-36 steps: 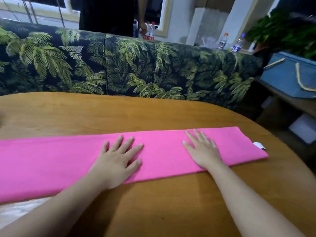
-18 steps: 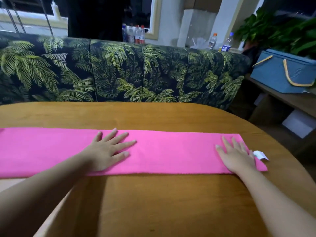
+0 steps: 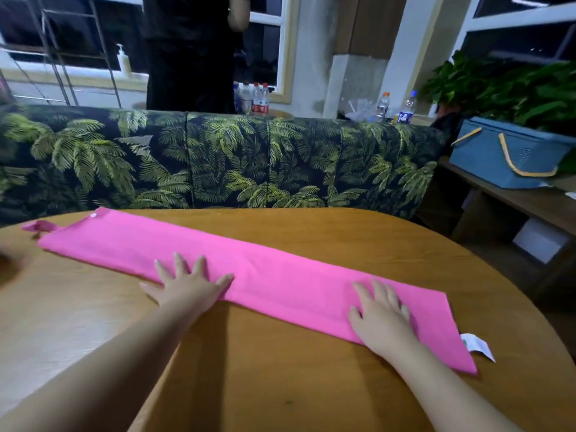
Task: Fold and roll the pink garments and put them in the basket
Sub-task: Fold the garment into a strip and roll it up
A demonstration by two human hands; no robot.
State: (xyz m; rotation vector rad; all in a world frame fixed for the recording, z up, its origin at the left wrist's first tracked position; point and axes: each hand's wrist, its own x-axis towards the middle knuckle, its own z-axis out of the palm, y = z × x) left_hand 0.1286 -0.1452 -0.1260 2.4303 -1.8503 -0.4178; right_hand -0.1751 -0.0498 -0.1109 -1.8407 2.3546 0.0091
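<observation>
Round wooden table (image 3: 280,385) in front of me w/ a palm-leaf print sofa (image 3: 218,157) behind it. Long pink garment (image 3: 280,275), folded into a narrow strip, lies flat diagonally across the tabletop. Blue basket w/ yellow handles (image 3: 505,154) sits on a side shelf at right, well apart. My left hand (image 3: 190,283) & right hand (image 3: 381,319) both press flat on the strip, fingers spread, gripping nothing. Small white tag (image 3: 477,346) pokes out at the right end.
</observation>
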